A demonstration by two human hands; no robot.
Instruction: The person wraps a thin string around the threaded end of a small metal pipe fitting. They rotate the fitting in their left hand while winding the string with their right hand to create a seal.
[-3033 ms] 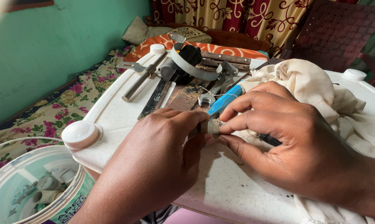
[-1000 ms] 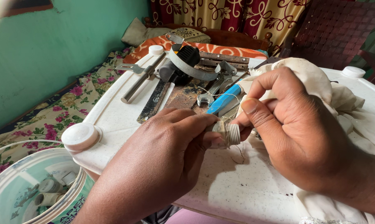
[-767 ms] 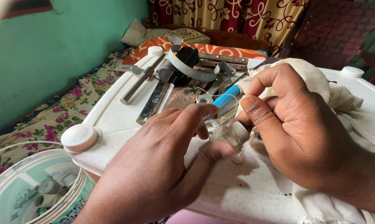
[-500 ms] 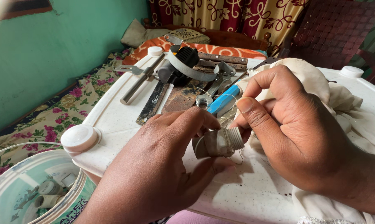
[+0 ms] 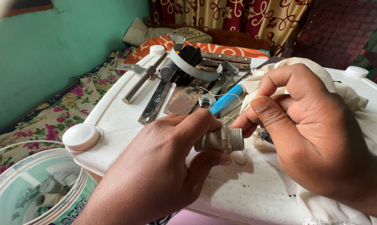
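Observation:
My left hand (image 5: 163, 166) grips a small grey threaded pipe fitting (image 5: 222, 141) between thumb and fingers, its threaded end pointing right. My right hand (image 5: 305, 125) is just to the right of it, thumb and forefinger pinched at the threads on a thin thread (image 5: 238, 157) that loops below the fitting. Both hands hover over a white plastic table (image 5: 247, 187). A cream cloth (image 5: 363, 125) lies under and behind my right hand.
Tools lie at the table's far side: a blue-handled tool (image 5: 225, 100), a spanner (image 5: 211, 89), a flat rusty file (image 5: 155, 104), a metal rod (image 5: 140, 81), a grey strap (image 5: 192, 68). A white bucket (image 5: 34, 187) holding pipe fittings stands lower left. Floral bedding (image 5: 42, 121) lies left.
The fitting has turned in my left hand so its threaded end now faces right. My right fingers have stayed at the threads, working the thin thread around them.

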